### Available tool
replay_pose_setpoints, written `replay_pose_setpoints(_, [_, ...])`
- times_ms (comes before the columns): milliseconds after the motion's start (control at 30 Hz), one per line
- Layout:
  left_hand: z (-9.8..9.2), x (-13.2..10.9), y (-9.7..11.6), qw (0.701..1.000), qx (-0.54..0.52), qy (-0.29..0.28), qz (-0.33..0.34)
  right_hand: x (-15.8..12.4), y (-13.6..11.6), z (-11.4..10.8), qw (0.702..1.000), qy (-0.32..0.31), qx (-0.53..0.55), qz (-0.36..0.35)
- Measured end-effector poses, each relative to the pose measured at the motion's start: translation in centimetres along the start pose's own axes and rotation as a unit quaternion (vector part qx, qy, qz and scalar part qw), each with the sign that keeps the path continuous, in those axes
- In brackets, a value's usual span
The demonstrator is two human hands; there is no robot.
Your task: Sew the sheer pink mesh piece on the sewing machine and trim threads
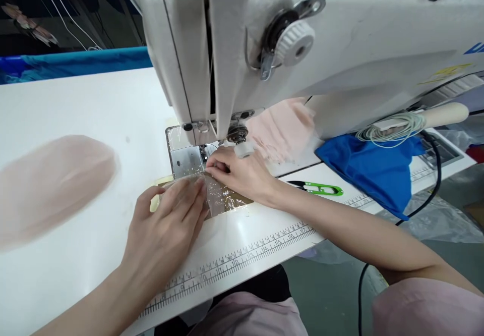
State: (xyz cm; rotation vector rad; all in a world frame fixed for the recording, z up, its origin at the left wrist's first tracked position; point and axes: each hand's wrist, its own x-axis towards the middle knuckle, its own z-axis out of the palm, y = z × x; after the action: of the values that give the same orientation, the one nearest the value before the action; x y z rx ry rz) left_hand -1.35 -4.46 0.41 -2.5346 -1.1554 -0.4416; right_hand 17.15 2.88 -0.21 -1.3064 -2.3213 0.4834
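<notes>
At the sewing machine (234,63), both my hands work close to the presser foot (204,153) and metal needle plate (187,160). My left hand (168,217) has its fingers bent and pressed together over a small piece of pale, sheer fabric (181,180), mostly hidden beneath them. Just right of the needle, my right hand (242,172) is closed in a pinch of thumb and forefinger. What sits in that pinch is too small to make out. Shiny clear tape (227,194) covers the bed under the hands.
A sheer pink fabric piece (56,184) lies on the table's left. More pink pieces (283,129) are piled behind my right hand. Green thread snips (323,188), blue cloth (372,169) and a coil of pale cord (393,126) lie rightward. A printed ruler (234,263) runs along the front edge.
</notes>
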Motion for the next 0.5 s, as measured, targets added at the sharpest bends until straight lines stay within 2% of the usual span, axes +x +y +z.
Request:
replay_pose_setpoints(100, [0.5,0.7,-0.8,1.000,-0.024,-0.001,-0.003,-0.9,0.1,-0.7,0.994,0.009,-0.097,-0.053])
replay_pose_setpoints(233, [1.2,1.5,-1.6,1.000,-0.024,0.010,0.014,-2.0,-0.1,-1.1,0.971,0.015,-0.204,-0.125])
replay_pose_setpoints(500, [1.5,1.5,-1.7,1.000,-0.027,-0.005,-0.012,-2.5,-0.3,-0.7,0.943,0.057,-0.279,-0.173])
